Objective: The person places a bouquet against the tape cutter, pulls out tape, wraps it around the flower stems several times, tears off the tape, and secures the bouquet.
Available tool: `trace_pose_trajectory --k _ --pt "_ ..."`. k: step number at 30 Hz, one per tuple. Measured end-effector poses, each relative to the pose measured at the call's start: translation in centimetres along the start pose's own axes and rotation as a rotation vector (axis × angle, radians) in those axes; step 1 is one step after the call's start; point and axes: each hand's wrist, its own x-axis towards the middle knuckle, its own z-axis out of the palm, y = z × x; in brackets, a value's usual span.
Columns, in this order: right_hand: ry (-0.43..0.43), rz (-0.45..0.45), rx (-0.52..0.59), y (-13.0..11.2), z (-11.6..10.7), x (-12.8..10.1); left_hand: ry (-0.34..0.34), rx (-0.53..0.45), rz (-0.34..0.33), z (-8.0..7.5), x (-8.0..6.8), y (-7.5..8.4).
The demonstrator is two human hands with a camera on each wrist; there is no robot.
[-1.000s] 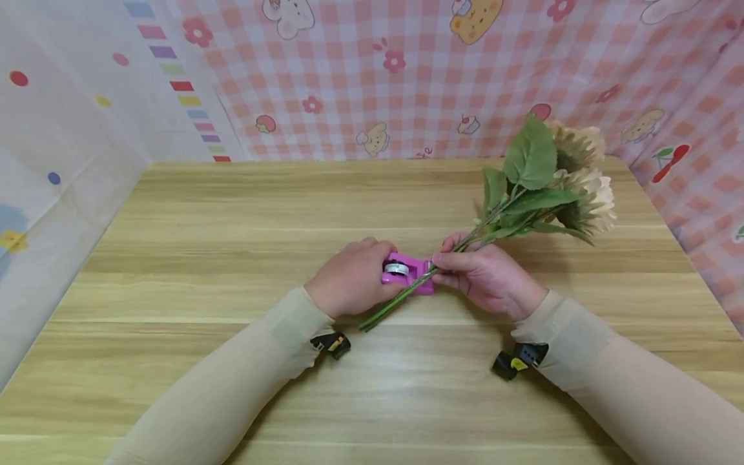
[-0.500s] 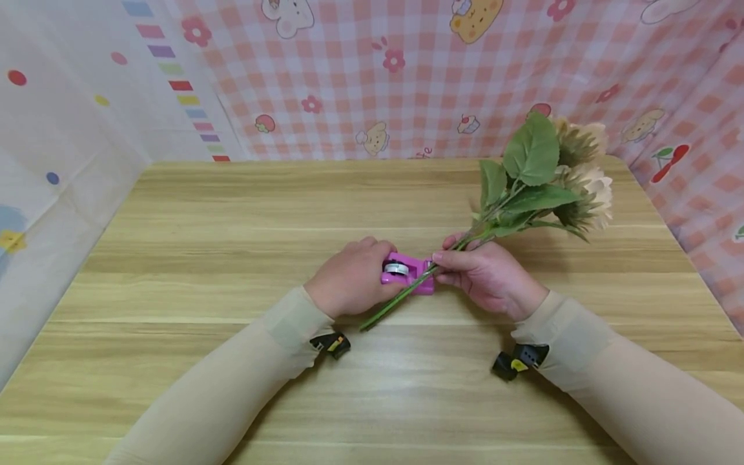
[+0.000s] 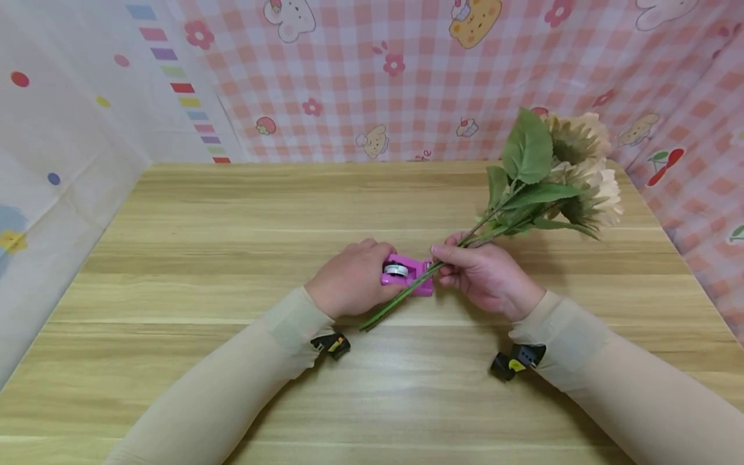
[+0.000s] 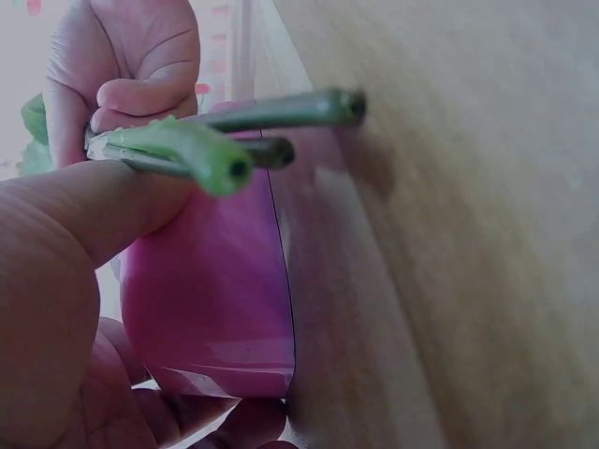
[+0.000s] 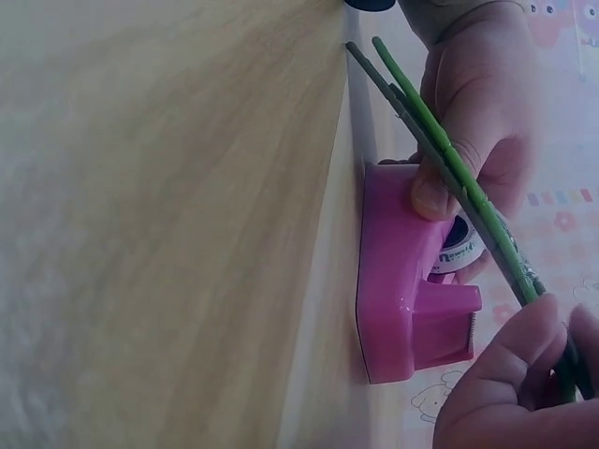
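A pink tape dispenser (image 3: 407, 276) stands on the wooden table (image 3: 232, 219) at frame centre and is gripped by the left hand (image 3: 351, 285), fingers curled over its far side, thumb on the near face as seen in the right wrist view (image 5: 432, 192). A bunch of artificial flowers (image 3: 572, 169), beige heads at upper right, is pinched at the stems (image 3: 401, 298) by the right hand (image 3: 485, 278), thumb and fingers closed round them. The stems are laid across the dispenser's top, cut ends lower left, clear of the table.

Risks, as judged:
- Stems are seen fanned apart at the ends (image 4: 234, 168); a slackened pinch could let them splay or one slide out.
- The head-heavy bunch may rotate in the grip.
- The serrated cutter (image 5: 471, 337) lies just beside the right fingertips; a scrape is possible.
- The dispenser could tip if pulled sideways.
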Motion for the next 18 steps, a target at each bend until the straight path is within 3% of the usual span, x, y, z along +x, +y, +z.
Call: trace_pose_trajectory --k 18 --pt "-0.034 0.009 0.004 -0.36 0.04 -0.20 0.006 0.000 0.005 -0.05 0.04 -0.07"
